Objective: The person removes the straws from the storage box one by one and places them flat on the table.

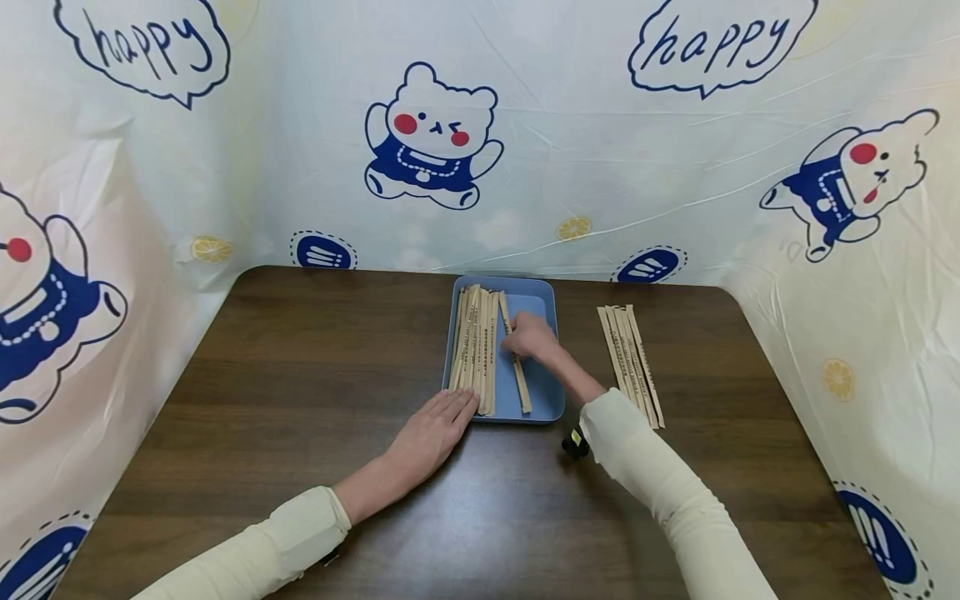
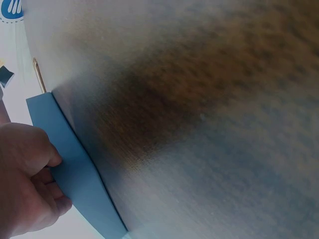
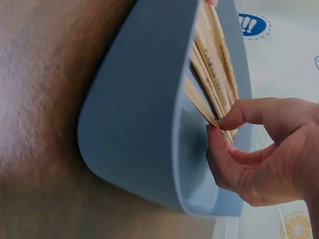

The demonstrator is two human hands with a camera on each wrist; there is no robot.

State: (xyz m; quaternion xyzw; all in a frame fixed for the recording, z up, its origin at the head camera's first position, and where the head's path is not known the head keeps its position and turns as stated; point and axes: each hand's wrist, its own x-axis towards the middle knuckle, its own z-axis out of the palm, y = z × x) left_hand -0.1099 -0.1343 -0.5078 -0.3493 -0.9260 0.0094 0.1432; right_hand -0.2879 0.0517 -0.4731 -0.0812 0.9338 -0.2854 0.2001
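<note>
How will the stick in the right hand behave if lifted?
The stick likely stays stiff: it runs straight past the right hand. It's probably light, being so thin, and could swivel, pinched at one spot.

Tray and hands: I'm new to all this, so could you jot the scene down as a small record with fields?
Surface: brown table
Container: blue tray, on the table
Main pile: thin sticks with printing, along the tray's left side
Left hand: at the tray's near left corner, touching its wall
Right hand: pinching one stick over the tray, right of the main pile
Second group: more sticks, on the table right of the tray
Backdrop: pale, printed with bears
Stick count: cannot tell exactly
</note>
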